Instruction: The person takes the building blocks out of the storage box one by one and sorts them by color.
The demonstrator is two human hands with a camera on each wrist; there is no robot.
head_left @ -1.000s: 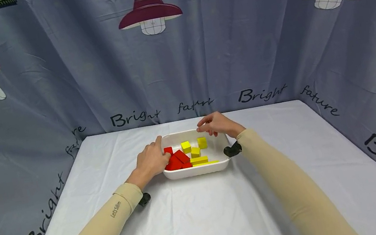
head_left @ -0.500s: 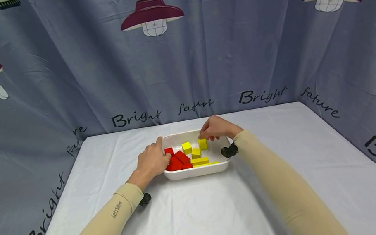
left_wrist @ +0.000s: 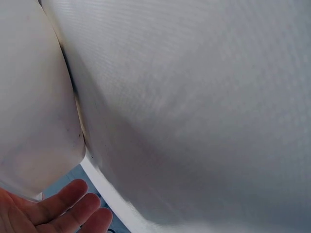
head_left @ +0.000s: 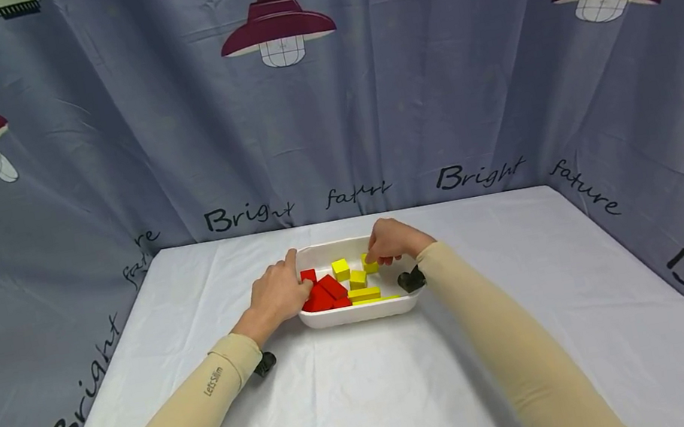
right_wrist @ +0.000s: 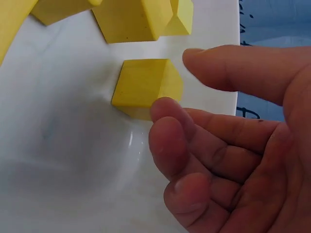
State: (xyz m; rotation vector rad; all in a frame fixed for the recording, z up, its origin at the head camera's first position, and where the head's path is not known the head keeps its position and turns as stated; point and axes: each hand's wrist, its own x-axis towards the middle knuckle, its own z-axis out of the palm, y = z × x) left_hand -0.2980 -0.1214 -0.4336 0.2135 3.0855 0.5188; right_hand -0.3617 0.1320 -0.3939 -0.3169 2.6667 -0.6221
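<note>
A white tray [head_left: 360, 313] stands on the table in the head view, red blocks [head_left: 320, 299] at its left and yellow blocks [head_left: 358, 279] beside them. My left hand [head_left: 276, 291] holds the tray's left side, thumb over the rim. In the left wrist view, the fingers [left_wrist: 80, 209] of that hand lie outside the tray wall [left_wrist: 34, 97]. My right hand [head_left: 395, 239] is over the tray's back right part, by a yellow cube [right_wrist: 141, 85]. The right wrist view shows its thumb apart from the cube; one fingertip overlaps the cube's lower corner, and contact is unclear.
More yellow blocks [right_wrist: 129, 19] sit close to the cube, towards the top of the right wrist view. Around the tray spreads a white tablecloth [head_left: 349, 410]. A grey-blue curtain [head_left: 177, 136] with printed lamps hangs behind the table.
My right hand has come down from above the tray's back rim to the yellow cube at the back right. The left hand keeps its place on the tray's left side.
</note>
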